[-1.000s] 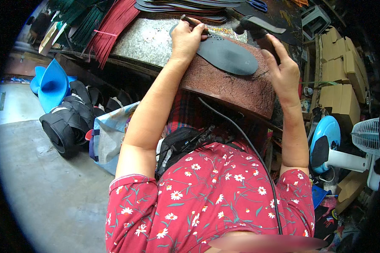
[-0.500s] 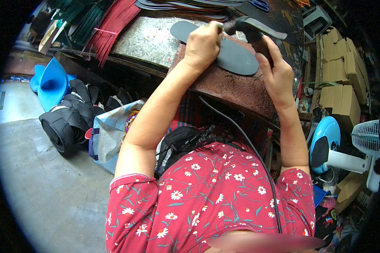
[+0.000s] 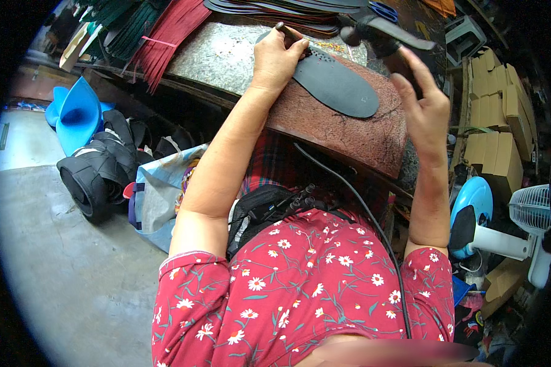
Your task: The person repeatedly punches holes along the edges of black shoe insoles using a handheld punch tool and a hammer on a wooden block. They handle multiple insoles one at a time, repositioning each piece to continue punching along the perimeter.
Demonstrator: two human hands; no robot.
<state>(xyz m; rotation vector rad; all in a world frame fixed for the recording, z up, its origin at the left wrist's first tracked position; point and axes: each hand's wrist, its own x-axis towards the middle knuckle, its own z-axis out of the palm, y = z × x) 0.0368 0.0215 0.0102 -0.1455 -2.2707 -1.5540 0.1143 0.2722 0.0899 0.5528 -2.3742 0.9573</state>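
Note:
A dark grey shoe sole point(image 3: 338, 89) lies flat across a reddish-brown rough block point(image 3: 389, 131) on the workbench. Small dark holes dot it beside my left hand point(image 3: 277, 61), which rests over its far left end. Those fingers close around a slim dark rod, perhaps a punch point(image 3: 280, 27), whose lower tip is hidden. My right hand point(image 3: 423, 98) grips a hammer point(image 3: 382, 38) by its handle, right of the sole's upper side. The hammer's dark head is raised, apart from both the rod and the sole.
Stacked dark soles point(image 3: 281, 11) and blue-handled scissors point(image 3: 384, 10) lie along the bench's back. Red strips point(image 3: 171, 40) hang at its left edge. Cardboard boxes point(image 3: 493, 147) and a white fan point(image 3: 529, 211) stand at right. Black rolled material point(image 3: 98, 174) sits on the floor at left.
My left hand has shifted left along the sole, and a row of holes shows where it was. The hammer and my right hand have moved right, away from the left hand.

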